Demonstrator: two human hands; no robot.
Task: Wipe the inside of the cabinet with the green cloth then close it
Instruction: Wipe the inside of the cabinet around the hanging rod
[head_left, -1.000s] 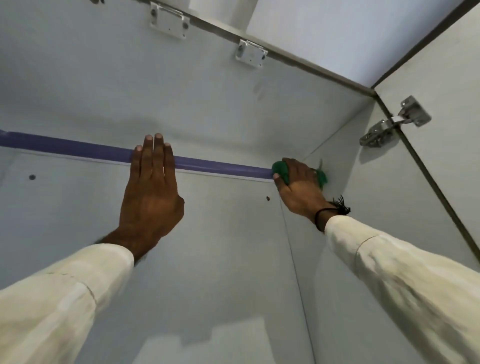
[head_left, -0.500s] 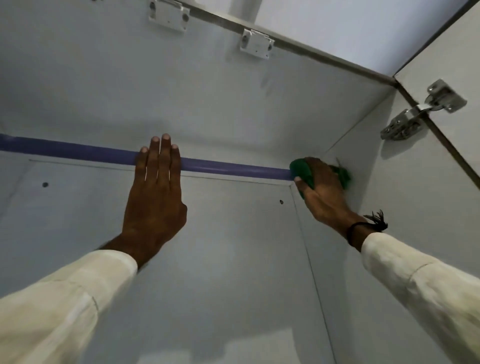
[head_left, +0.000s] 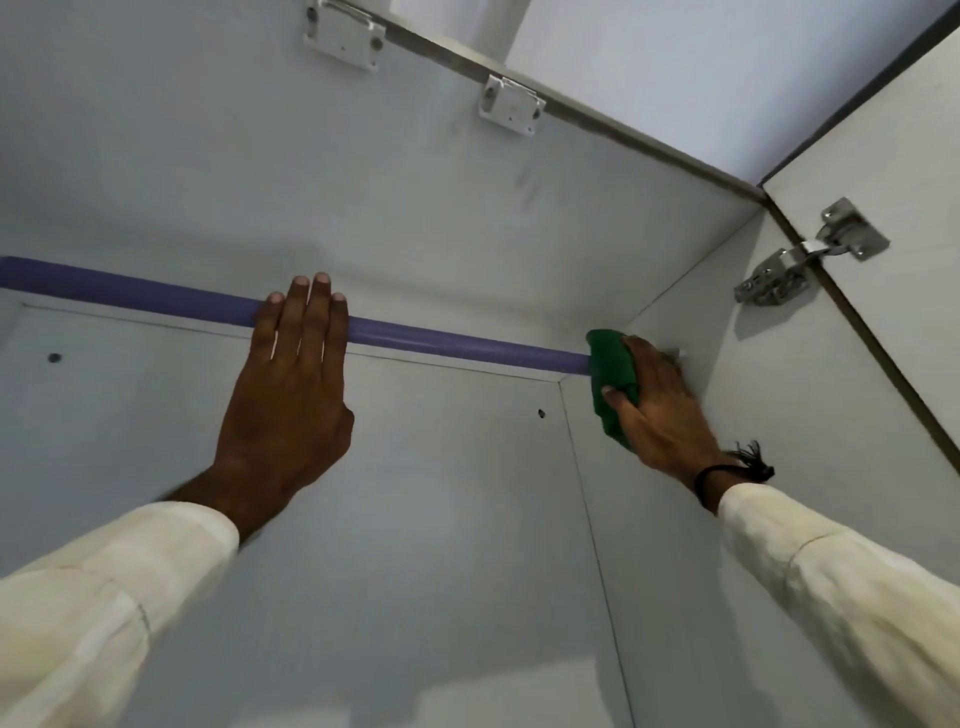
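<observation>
The cabinet (head_left: 467, 182) is filling the frame. The left hand (head_left: 291, 384) is lying flat mid-frame, fingers extended over the purple rod (head_left: 130, 291). Right of centre, the right hand (head_left: 660, 410) is pressing the green cloth (head_left: 610, 374), fingers spread; soft, light, best palmed.

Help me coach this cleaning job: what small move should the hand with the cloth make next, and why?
Probably drag the green cloth down the right side wall. The right hand presses it in the top corner by the purple rail, so the wall below looks unwiped. The left hand lies flat, fingers over the rail.
</observation>
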